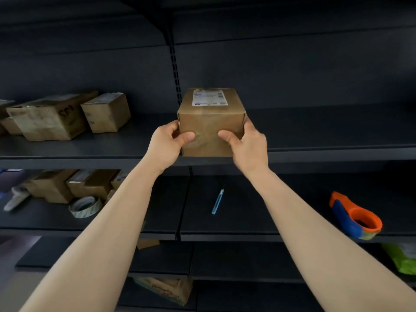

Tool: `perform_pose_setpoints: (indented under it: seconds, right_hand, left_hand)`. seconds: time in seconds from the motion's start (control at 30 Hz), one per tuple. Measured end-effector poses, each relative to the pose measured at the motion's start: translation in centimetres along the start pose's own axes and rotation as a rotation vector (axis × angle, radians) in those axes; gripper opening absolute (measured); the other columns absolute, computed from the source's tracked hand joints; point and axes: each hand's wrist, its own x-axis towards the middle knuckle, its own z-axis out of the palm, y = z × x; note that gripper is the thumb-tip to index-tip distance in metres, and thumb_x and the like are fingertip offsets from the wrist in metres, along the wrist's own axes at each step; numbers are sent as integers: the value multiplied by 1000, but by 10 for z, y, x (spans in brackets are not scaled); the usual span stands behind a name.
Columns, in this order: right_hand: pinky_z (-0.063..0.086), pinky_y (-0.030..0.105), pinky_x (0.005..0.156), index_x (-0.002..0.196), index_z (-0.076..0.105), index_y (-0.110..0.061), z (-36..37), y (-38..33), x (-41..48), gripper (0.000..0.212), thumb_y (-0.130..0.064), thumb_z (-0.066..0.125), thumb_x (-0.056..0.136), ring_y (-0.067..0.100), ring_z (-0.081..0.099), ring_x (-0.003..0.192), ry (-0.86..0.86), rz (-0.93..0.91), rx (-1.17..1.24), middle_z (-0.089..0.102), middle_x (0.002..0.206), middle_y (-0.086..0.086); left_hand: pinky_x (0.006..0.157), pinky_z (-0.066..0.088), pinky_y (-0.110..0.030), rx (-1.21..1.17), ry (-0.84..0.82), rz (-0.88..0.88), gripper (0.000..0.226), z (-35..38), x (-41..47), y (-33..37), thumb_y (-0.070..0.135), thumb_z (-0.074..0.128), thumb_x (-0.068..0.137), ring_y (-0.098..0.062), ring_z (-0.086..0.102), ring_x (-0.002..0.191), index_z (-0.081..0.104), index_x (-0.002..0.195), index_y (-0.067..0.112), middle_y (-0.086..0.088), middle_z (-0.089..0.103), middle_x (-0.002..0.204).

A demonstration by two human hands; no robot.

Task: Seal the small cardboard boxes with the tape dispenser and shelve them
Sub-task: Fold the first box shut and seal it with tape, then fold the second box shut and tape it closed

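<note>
A small brown cardboard box (pixel 210 122) with a white label on top sits at the front edge of a dark upper shelf (pixel 326 152). My left hand (pixel 167 143) grips its left side, thumb on the front face. My right hand (pixel 246 144) grips its right side, thumb also on the front. The orange and blue tape dispenser (pixel 354 216) lies on the shelf below, far right, apart from both hands.
Other cardboard boxes (pixel 67 118) stand at the left of the upper shelf. On the lower shelf lie more boxes (pixel 74 184), a roll of tape (pixel 85 207) and a blue utility knife (pixel 218 201). A green bag (pixel 403 257) sits lower right.
</note>
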Motion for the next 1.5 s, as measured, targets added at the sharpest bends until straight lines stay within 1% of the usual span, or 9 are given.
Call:
perform_pose_setpoints:
  seconds: [0.27,0.53,0.6,0.7,0.8,0.93,1.1,1.37,1.5]
  right_hand:
    - [51,30,91,131,52,-12,12,10,37,56,-42,67,87,20,64,105,-56,-10,-50,68,114,2]
    - [40,16,85,134,49,-11,16,11,47,54,-37,65,90,16,58,112,-83,40,-1,63,120,2]
    - [39,15,82,133,49,-12,17,10,47,52,-37,64,90,16,58,111,-81,70,5,63,118,0]
    - [41,17,85,137,45,-11,19,6,44,59,-39,65,89,17,56,116,-50,113,9,59,118,-3]
    - [40,29,106,149,31,-12,19,-1,35,77,-47,63,88,21,44,132,63,123,-4,49,142,4]
    - [27,32,116,151,27,-16,14,-16,7,75,-48,58,90,17,28,143,213,107,12,33,155,1]
    - [28,25,115,148,35,-18,-11,-26,-40,73,-49,61,87,5,32,140,420,98,51,37,152,-6]
    - [28,21,113,146,38,-23,-79,-18,-137,80,-59,58,77,0,33,138,704,214,-79,40,150,-11]
    - [30,29,115,144,43,-20,-122,-4,-190,68,-48,65,85,3,37,137,899,280,-166,45,147,-9]
  left_hand:
    - [87,49,-24,-1,-28,-88,24,7,33,-17,18,54,96,-5,62,98,58,119,18,9,66,104]
    - [65,44,-3,11,5,-70,30,14,42,-20,21,54,96,5,58,89,55,126,18,11,62,105]
    - [72,47,-8,-7,-21,-64,33,11,43,-22,21,54,96,3,58,92,54,128,17,10,62,108]
    - [95,47,-24,-36,-38,-54,46,5,43,-24,22,57,94,-4,57,107,45,138,18,7,59,123]
    - [109,30,-22,20,100,47,62,-2,39,-22,24,58,93,-9,36,134,29,147,19,3,38,147]
    - [103,27,-6,5,212,435,47,-3,14,-1,18,56,95,-4,37,127,41,139,11,-1,40,138]
    - [108,35,-24,-260,-18,583,38,24,-17,20,21,56,95,-7,43,128,46,131,15,1,47,133]
    - [107,31,-18,-553,-499,574,46,106,-73,42,34,55,91,-5,41,131,48,133,17,6,47,135]
    - [100,34,-11,-654,-724,549,45,152,-112,67,38,53,90,-2,42,130,48,132,20,4,48,136]
